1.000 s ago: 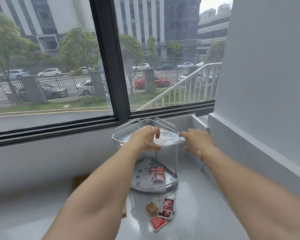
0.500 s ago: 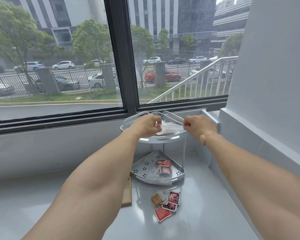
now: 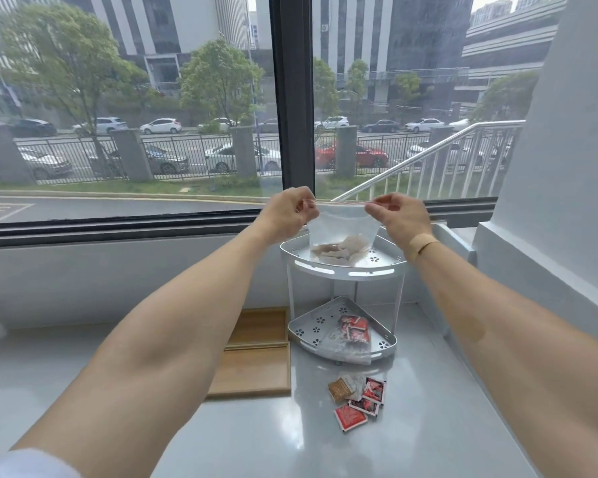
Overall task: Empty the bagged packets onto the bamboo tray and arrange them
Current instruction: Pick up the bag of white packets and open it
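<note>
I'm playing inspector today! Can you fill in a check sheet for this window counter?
Surface: grey counter, glossy.
Job's things: clear zip bag of pale packets, held above the rack's top shelf; bamboo tray holds no packets.
Clutter: loose red and brown packets on the counter; another bag on the lower shelf.
Grippers: left hand and right hand pinch the bag's top.
Cables: nothing seen.
Surroundings: window, street, parked cars.
</note>
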Action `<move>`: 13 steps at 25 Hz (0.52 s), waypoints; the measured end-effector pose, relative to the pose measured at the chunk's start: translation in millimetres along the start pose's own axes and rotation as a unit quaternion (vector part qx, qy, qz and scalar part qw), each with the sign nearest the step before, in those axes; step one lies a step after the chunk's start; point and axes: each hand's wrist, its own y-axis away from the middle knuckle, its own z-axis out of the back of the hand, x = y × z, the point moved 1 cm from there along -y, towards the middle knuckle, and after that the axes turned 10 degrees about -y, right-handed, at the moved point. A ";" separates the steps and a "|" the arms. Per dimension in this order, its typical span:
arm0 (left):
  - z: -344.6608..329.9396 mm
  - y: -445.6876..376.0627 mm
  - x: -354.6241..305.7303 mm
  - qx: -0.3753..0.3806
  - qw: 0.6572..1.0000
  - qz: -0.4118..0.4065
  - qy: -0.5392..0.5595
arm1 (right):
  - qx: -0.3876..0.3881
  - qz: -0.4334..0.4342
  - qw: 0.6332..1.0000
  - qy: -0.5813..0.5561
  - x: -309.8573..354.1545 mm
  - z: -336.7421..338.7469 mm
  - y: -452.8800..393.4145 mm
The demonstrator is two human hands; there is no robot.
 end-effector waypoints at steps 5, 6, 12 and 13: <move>27.5 38.2 32.8 -0.032 0.995 0.011 0.090 | 0.015 0.023 0.993 -0.114 15.0 -43.3 29.6; 30.1 51.6 41.5 -0.033 0.993 0.018 0.110 | 0.025 0.020 0.992 -0.126 14.5 -52.7 40.2; 23.9 183.4 96.6 -0.016 0.978 0.054 0.199 | 0.118 -0.056 0.974 -0.186 -24.8 -95.4 135.4; 20.8 208.0 105.0 -0.013 0.973 0.077 0.219 | 0.128 -0.066 0.970 -0.197 -33.8 -105.3 154.5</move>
